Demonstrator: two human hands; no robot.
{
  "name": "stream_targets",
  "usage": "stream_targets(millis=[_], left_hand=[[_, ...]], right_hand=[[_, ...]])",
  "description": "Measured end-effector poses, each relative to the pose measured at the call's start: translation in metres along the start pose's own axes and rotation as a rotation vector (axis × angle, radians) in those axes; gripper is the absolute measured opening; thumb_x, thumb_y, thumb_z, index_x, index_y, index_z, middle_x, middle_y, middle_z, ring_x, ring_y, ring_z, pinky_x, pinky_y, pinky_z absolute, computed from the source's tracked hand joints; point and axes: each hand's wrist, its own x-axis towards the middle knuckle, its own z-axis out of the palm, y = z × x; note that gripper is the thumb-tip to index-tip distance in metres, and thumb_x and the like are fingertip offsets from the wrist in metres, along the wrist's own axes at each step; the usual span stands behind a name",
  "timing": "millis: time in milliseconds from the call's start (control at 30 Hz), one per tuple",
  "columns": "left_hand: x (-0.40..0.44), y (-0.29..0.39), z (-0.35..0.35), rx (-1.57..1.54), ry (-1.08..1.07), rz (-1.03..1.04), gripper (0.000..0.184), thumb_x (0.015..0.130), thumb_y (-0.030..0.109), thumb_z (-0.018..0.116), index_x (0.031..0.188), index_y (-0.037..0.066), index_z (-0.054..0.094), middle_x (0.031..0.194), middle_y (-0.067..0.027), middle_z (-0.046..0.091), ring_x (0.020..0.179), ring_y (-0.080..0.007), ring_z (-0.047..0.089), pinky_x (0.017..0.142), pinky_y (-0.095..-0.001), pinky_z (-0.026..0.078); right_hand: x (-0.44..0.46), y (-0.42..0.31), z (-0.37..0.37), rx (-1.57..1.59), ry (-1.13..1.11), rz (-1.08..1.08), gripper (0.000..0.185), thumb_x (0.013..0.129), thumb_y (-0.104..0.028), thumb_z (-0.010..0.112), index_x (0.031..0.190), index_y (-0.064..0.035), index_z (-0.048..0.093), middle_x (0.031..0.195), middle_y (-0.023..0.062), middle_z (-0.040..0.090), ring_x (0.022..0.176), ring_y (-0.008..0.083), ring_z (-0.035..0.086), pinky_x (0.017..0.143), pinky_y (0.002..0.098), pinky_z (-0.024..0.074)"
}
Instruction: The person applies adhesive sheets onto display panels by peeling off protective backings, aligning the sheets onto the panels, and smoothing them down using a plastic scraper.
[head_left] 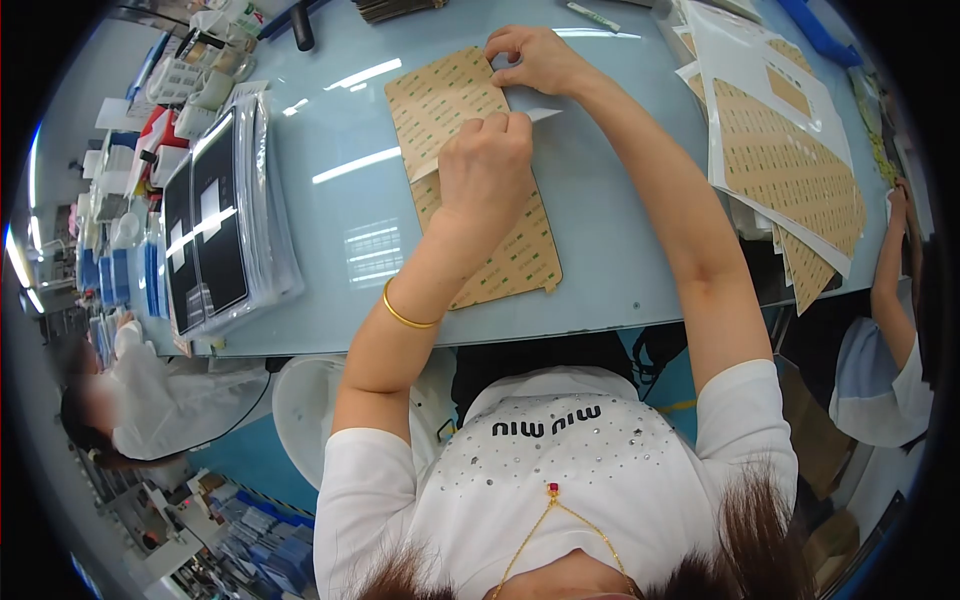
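A tan backing sheet [515,262] printed with rows of small green marks lies at an angle on the glossy table. My left hand [487,165], with a gold bangle at the wrist, is closed over the sheet's middle. From both sides of that fist sticks out a thin white strip [543,115], slanting across the sheet; the fingers hide its middle. At the sheet's upper right edge, my right hand [535,62] has bent fingers and thumb on the border, holding it there. A small tab pokes out at the sheet's near edge.
Left of the sheet stands a stack of plastic-wrapped black panels [215,220]. More printed tan and white sheets [785,150] are piled at the right. A dark-handled tool [302,27] lies at the far edge. Other people sit at both sides.
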Motion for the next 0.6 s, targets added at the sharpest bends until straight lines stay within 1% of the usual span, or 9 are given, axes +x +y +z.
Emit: stream_targets(millis=[200, 267, 300, 367, 400, 467, 500, 567, 600], left_hand=[[0.031, -0.030, 0.010, -0.022, 0.014, -0.026, 0.012, 0.067, -0.002, 0.061, 0.077, 0.002, 0.057, 0.073, -0.0120, 0.061, 0.069, -0.0303, 0.062, 0.062, -0.0385, 0.050], [0.039, -0.038, 0.011, 0.011, -0.039, -0.043, 0.010, 0.069, -0.002, 0.059, 0.079, 0.001, 0.057, 0.073, -0.0132, 0.063, 0.069, -0.0332, 0.063, 0.063, -0.0407, 0.050], [0.043, -0.043, 0.013, 0.013, -0.042, -0.043, 0.010, 0.069, -0.002, 0.059, 0.079, 0.001, 0.057, 0.073, -0.0132, 0.063, 0.069, -0.0332, 0.063, 0.063, -0.0407, 0.050], [0.050, -0.051, 0.017, -0.089, 0.002, -0.028, 0.008, 0.070, -0.003, 0.057, 0.077, 0.001, 0.058, 0.073, -0.0136, 0.063, 0.069, -0.0346, 0.063, 0.063, -0.0423, 0.050], [0.054, -0.053, 0.019, -0.088, 0.002, -0.025, 0.008, 0.070, -0.003, 0.057, 0.077, 0.001, 0.058, 0.073, -0.0136, 0.063, 0.069, -0.0346, 0.063, 0.063, -0.0423, 0.050], [0.060, -0.057, 0.022, -0.054, 0.015, -0.033, 0.007, 0.071, -0.002, 0.056, 0.076, 0.002, 0.058, 0.071, -0.0138, 0.063, 0.069, -0.0343, 0.062, 0.063, -0.0423, 0.049], [0.063, -0.061, 0.025, -0.053, 0.015, -0.034, 0.007, 0.071, -0.002, 0.056, 0.076, 0.002, 0.058, 0.071, -0.0138, 0.063, 0.069, -0.0343, 0.062, 0.063, -0.0423, 0.049], [0.072, -0.071, 0.030, -0.062, 0.039, -0.048, 0.006, 0.082, 0.009, 0.055, 0.080, 0.006, 0.061, 0.069, -0.0129, 0.062, 0.065, -0.0347, 0.060, 0.061, -0.0435, 0.048], [0.077, -0.076, 0.032, -0.053, 0.047, -0.052, 0.006, 0.082, 0.009, 0.055, 0.080, 0.006, 0.061, 0.069, -0.0129, 0.062, 0.065, -0.0347, 0.060, 0.061, -0.0435, 0.048]], right_hand=[[0.021, 0.008, -0.004, 0.011, -0.064, 0.095, 0.022, 0.070, -0.015, 0.070, 0.092, -0.0078, 0.069, 0.100, 0.0019, 0.062, 0.080, 0.0179, 0.057, 0.071, 0.0304, 0.0484], [0.031, 0.024, 0.000, 0.004, -0.116, 0.053, 0.031, 0.074, -0.013, 0.067, 0.104, -0.0092, 0.066, 0.103, 0.0038, 0.061, 0.079, 0.0156, 0.059, 0.071, 0.0277, 0.0512], [0.046, 0.055, 0.016, 0.007, -0.116, 0.053, 0.031, 0.074, -0.013, 0.067, 0.104, -0.0092, 0.066, 0.103, 0.0038, 0.061, 0.079, 0.0156, 0.059, 0.071, 0.0277, 0.0512], [0.075, 0.126, 0.057, -0.206, -0.078, -0.229, 0.047, 0.079, -0.013, 0.060, 0.125, -0.0135, 0.054, 0.074, 0.0123, 0.062, 0.061, 0.0216, 0.061, 0.056, 0.0320, 0.0514], [0.072, 0.116, 0.051, -0.206, -0.075, -0.228, 0.047, 0.079, -0.013, 0.060, 0.125, -0.0135, 0.054, 0.074, 0.0123, 0.062, 0.061, 0.0216, 0.061, 0.056, 0.0320, 0.0514], [0.052, 0.070, 0.027, 0.151, 0.107, 0.090, 0.037, 0.079, -0.012, 0.060, 0.116, -0.0113, 0.059, 0.070, 0.0100, 0.061, 0.064, 0.0191, 0.061, 0.056, 0.0305, 0.0502], [0.044, 0.056, 0.021, 0.152, 0.107, 0.090, 0.037, 0.079, -0.012, 0.060, 0.116, -0.0113, 0.059, 0.070, 0.0100, 0.061, 0.064, 0.0191, 0.061, 0.056, 0.0305, 0.0502], [0.036, 0.042, 0.012, 0.402, 0.226, 0.287, 0.037, 0.081, -0.010, 0.059, 0.118, -0.0104, 0.057, 0.069, 0.0088, 0.059, 0.063, 0.0178, 0.060, 0.056, 0.0300, 0.0494], [0.040, 0.053, 0.018, 0.403, 0.223, 0.275, 0.037, 0.081, -0.010, 0.059, 0.118, -0.0104, 0.057, 0.069, 0.0088, 0.059, 0.063, 0.0178, 0.060, 0.056, 0.0300, 0.0494]])
